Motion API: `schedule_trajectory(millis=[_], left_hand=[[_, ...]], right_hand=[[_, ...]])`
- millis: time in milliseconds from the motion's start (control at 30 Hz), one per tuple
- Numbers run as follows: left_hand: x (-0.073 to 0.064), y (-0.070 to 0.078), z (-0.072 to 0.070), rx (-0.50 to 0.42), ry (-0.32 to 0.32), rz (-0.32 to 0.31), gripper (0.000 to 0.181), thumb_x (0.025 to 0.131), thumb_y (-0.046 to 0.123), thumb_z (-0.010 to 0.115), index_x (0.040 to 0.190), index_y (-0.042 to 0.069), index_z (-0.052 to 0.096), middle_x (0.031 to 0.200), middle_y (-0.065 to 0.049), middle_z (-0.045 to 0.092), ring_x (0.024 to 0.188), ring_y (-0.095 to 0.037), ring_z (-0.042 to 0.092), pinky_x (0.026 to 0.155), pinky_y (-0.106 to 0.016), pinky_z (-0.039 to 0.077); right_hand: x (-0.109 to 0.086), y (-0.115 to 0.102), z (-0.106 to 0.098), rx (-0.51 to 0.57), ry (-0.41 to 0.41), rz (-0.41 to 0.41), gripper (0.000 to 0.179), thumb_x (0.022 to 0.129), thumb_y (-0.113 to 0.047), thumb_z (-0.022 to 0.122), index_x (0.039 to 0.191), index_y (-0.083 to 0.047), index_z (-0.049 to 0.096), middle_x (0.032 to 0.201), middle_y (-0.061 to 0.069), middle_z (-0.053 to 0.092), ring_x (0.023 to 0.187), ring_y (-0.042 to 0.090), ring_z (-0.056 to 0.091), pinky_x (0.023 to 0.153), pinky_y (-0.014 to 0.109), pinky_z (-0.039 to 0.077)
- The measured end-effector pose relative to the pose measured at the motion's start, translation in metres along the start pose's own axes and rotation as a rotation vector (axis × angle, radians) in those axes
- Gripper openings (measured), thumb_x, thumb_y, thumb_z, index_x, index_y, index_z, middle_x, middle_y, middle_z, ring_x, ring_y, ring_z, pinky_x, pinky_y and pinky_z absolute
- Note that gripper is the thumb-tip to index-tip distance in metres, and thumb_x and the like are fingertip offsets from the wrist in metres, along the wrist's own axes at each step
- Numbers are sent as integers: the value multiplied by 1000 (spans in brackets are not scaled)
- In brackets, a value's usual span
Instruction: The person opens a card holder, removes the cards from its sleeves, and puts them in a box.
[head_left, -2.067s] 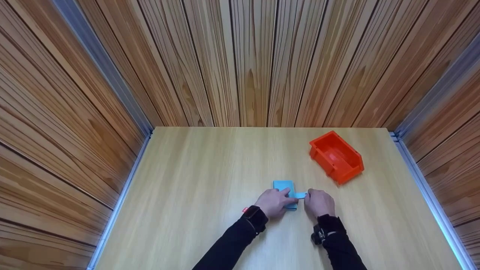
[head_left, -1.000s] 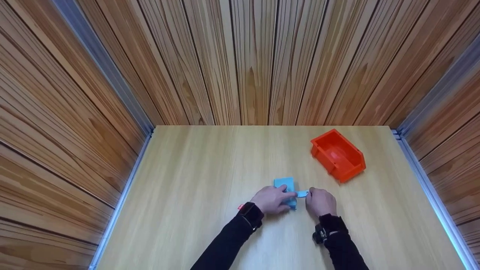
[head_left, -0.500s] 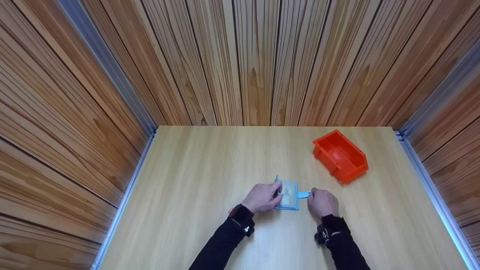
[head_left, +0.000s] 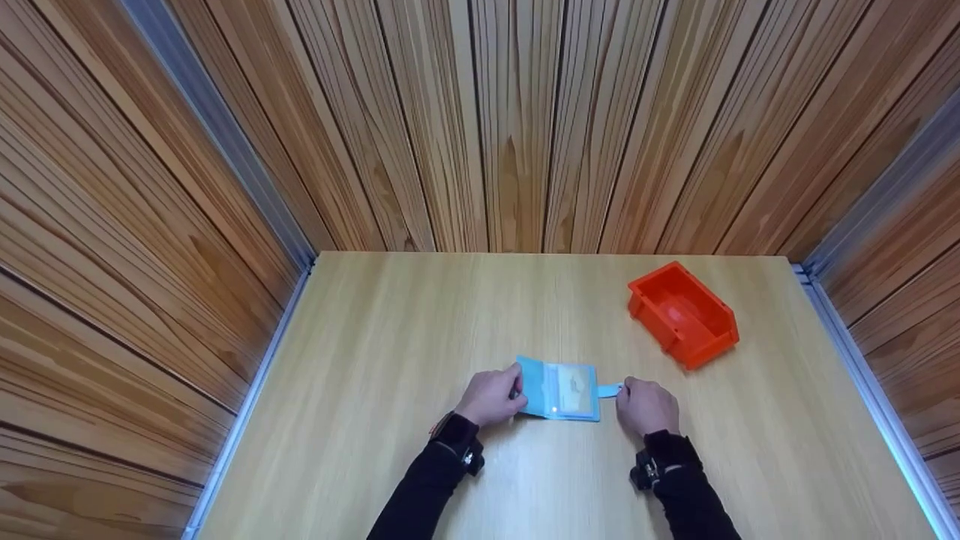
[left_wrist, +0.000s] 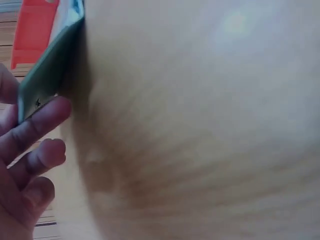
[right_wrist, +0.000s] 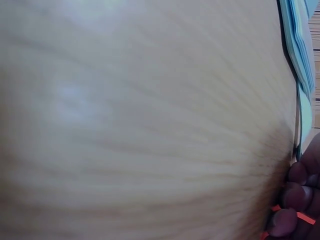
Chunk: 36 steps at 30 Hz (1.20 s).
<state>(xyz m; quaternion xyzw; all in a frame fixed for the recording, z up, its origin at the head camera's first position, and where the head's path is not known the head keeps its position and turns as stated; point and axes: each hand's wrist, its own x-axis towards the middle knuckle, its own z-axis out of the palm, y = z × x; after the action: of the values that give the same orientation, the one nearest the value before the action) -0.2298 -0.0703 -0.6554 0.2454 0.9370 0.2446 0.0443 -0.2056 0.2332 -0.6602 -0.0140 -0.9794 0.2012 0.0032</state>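
Observation:
A light blue card holder (head_left: 576, 390) lies spread on the table, its clear inner sleeves facing up on the right half. My left hand (head_left: 492, 394) pinches the outer edge of its left cover, which is tilted up from the table in the left wrist view, where the cover's outer side (left_wrist: 47, 75) shows. From the holder's right side a narrow strap (head_left: 609, 391) sticks out. My right hand (head_left: 647, 406) pinches the strap's end between thumb and fingers. In the right wrist view the stacked sleeves (right_wrist: 299, 45) appear edge-on above the strap.
An orange-red plastic bin (head_left: 684, 313) stands at the back right of the wooden table (head_left: 405, 322). Wood-plank walls with metal corner rails (head_left: 225, 142) enclose the table at the back and sides.
My left hand has moved left from on top of the card holder, swinging its cover over to the left and exposing the clear sleeves. My right hand keeps its hold on the strap.

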Motion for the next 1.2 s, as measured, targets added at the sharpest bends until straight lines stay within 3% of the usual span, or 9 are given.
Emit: schedule_trajectory(millis=[167, 433, 733, 933, 1033, 1100, 1200], left_hand=[[-3, -4, 5, 49, -42, -30, 16, 88, 24, 68, 88, 19, 53, 65, 15, 44, 57, -6, 40, 57, -21, 29], [-2, -1, 9, 160, -71, 12, 15, 88, 22, 66, 86, 17, 52, 64, 13, 42, 54, -7, 38, 54, -22, 28], [0, 2, 10, 162, -105, 1, 15, 90, 23, 65, 87, 16, 52, 64, 11, 42, 54, -9, 39, 53, -23, 29], [0, 2, 8, 167, -86, 16, 15, 88, 23, 63, 85, 16, 51, 63, 12, 40, 53, -8, 37, 52, -22, 28], [-1, 2, 7, 167, -87, 12, 15, 89, 23, 63, 84, 16, 50, 62, 12, 39, 52, -8, 35, 52, -22, 27], [0, 1, 7, 170, -88, 10, 15, 89, 24, 62, 85, 16, 50, 62, 12, 38, 52, -8, 35, 52, -23, 27], [-1, 1, 7, 184, -91, 12, 15, 89, 24, 62, 86, 16, 50, 62, 12, 38, 52, -9, 35, 53, -24, 27]], right_hand=[[0, 1, 1, 2, -3, -2, 21, 97, -13, 55, 82, -3, 66, 64, 4, 49, 60, 24, 49, 56, 36, 36], [-2, 1, 3, 1, -23, 0, 20, 97, -15, 55, 83, -4, 65, 65, 4, 49, 60, 24, 49, 56, 36, 35], [-2, 4, 2, 30, -3, 23, 23, 95, -14, 55, 73, -7, 57, 63, 2, 41, 59, 23, 43, 57, 34, 30], [-2, 7, -3, 62, -9, 22, 28, 95, -15, 56, 68, -9, 50, 62, 1, 39, 59, 22, 43, 57, 33, 31], [-1, 7, -4, 69, 25, 9, 21, 94, -16, 59, 76, -8, 51, 63, 3, 43, 59, 23, 46, 57, 34, 32], [-2, 6, -5, 73, 34, -16, 12, 93, -17, 61, 89, -7, 59, 70, 5, 53, 64, 23, 51, 59, 35, 37], [-2, 3, -5, 74, -25, -86, 31, 94, -23, 66, 122, -10, 68, 87, 7, 59, 71, 23, 52, 63, 34, 37]])
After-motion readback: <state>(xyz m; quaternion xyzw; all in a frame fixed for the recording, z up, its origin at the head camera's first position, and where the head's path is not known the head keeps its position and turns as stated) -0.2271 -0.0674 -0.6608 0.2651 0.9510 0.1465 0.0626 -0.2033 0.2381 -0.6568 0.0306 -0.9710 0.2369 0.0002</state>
